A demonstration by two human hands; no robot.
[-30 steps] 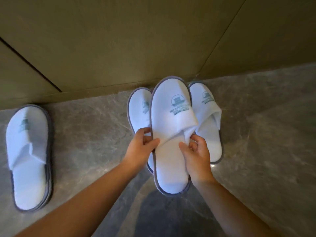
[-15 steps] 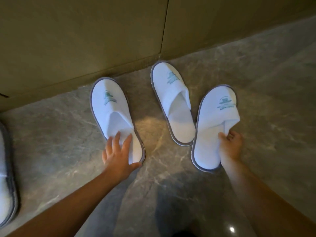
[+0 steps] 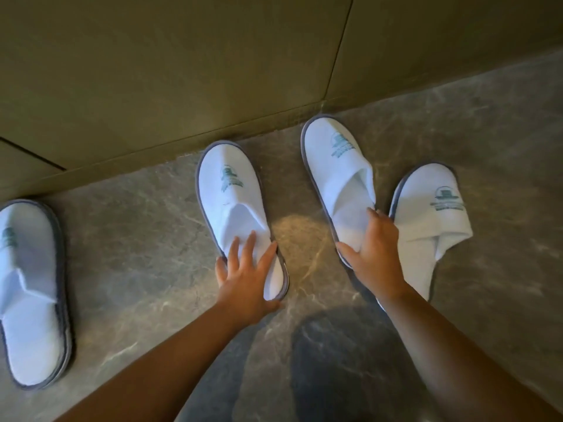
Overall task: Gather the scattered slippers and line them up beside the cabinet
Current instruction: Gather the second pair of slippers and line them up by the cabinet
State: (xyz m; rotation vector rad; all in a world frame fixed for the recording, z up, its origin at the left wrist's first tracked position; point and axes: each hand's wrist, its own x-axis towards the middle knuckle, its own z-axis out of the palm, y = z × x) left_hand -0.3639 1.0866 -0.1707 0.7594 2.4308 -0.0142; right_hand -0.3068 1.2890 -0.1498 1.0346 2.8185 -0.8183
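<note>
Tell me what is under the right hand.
The right hand rests on the heel end of the third slipper from the left, fingers spread over its insole. It covers that heel, and the forearm hides the heel of the rightmost slipper; the floor beneath is unseen.

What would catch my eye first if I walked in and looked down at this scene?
Four white slippers with grey edging on the grey marbled floor, toes toward the olive cabinet. The left hand lies with spread fingers on the heel of the second slipper, and the right hand rests on the heel of the third slipper. The far-left slipper lies apart, and the far-right slipper angles outward beside the right hand.
</note>
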